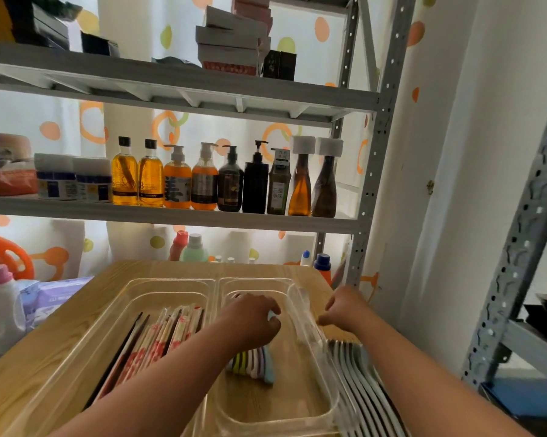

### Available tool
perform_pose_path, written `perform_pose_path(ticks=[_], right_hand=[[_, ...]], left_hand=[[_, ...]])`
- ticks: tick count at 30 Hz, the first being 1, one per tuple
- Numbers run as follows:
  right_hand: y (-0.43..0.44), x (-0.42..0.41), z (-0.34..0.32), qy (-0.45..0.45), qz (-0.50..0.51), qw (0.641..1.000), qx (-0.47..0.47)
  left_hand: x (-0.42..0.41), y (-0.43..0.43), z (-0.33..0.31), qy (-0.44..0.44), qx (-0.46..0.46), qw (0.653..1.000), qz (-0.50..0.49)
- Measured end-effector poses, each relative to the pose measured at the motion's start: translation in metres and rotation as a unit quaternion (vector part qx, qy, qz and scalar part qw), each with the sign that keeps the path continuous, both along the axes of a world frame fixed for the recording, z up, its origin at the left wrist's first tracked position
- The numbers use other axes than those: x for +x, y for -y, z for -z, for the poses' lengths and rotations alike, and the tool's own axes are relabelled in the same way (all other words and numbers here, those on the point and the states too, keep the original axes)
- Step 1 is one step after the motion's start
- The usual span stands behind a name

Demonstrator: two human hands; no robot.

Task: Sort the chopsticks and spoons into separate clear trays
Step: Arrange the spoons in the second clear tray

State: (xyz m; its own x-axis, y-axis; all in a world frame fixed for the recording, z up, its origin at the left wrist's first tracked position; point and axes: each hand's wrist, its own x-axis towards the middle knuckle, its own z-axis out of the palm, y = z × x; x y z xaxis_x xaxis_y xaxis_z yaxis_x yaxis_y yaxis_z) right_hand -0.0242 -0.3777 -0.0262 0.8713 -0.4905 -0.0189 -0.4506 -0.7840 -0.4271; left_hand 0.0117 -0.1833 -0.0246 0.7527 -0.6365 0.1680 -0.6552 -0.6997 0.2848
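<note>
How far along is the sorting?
Done: wrapped chopsticks lie in the left tray, coloured spoons in the right tray. In hand: the left hand grips those spoons; the right hand is by the tray's rim. Left: a row of pale utensils beside the right tray.

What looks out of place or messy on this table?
Mostly tidy: chopsticks lie in the left tray, colourful spoons in the right tray, held by the left hand. The odd ones are the white utensils lying in a row on the table, outside the right tray's right rim.
</note>
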Motion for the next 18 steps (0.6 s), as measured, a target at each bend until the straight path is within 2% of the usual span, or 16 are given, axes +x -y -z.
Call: perform_pose_path(ticks=[6, 18], right_hand=[[-0.003, 0.014, 0.000, -0.083, -0.014, 0.995, 0.053], [-0.001, 0.028, 0.011, -0.092, -0.006, 0.992, 0.091]], left_hand=[[0.005, 0.000, 0.003, -0.010, 0.015, 1.000, 0.005], [0.001, -0.004, 0.007, -0.039, 0.005, 0.999, 0.017]])
